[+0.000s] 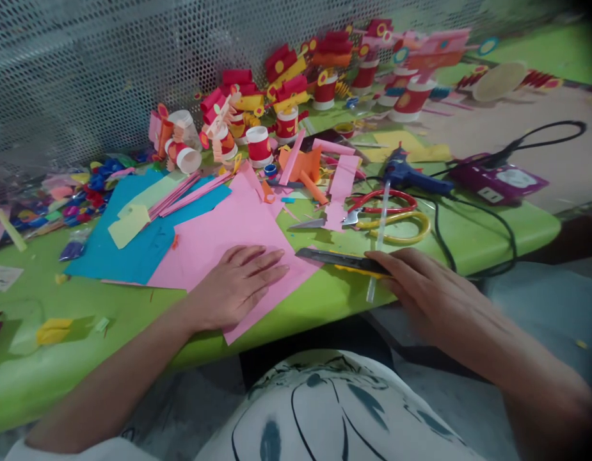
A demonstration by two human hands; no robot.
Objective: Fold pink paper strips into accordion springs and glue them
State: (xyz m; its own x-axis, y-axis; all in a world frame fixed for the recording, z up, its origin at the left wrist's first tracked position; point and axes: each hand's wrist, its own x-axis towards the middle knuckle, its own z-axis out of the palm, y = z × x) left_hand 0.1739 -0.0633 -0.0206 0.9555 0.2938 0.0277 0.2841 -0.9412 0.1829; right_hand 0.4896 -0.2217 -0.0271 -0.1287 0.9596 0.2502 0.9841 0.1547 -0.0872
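A pink paper sheet (223, 240) lies near the table's front edge, partly over a blue sheet (118, 250). My left hand (240, 288) rests flat on the pink paper, fingers stretched out. In my right hand (411, 275) is a box cutter (338, 258) with a yellow and dark body, its tip pointing left over the paper's right corner. A clear glue stick (382, 221) runs from the blue glue gun (411, 176) to beside my right fingers. Just beyond the cutter lie scissors (396, 227) with red and yellow handles, a pink paper strip (341, 192) across their blades.
Red paper-cup figures (287, 125) stand in rows along the perforated metal panel (108, 64). Colourful small pieces (84, 192) are heaped at the left. A purple box (497, 179) with a black cable sits at the right. The green table (132, 326) has a rounded front edge.
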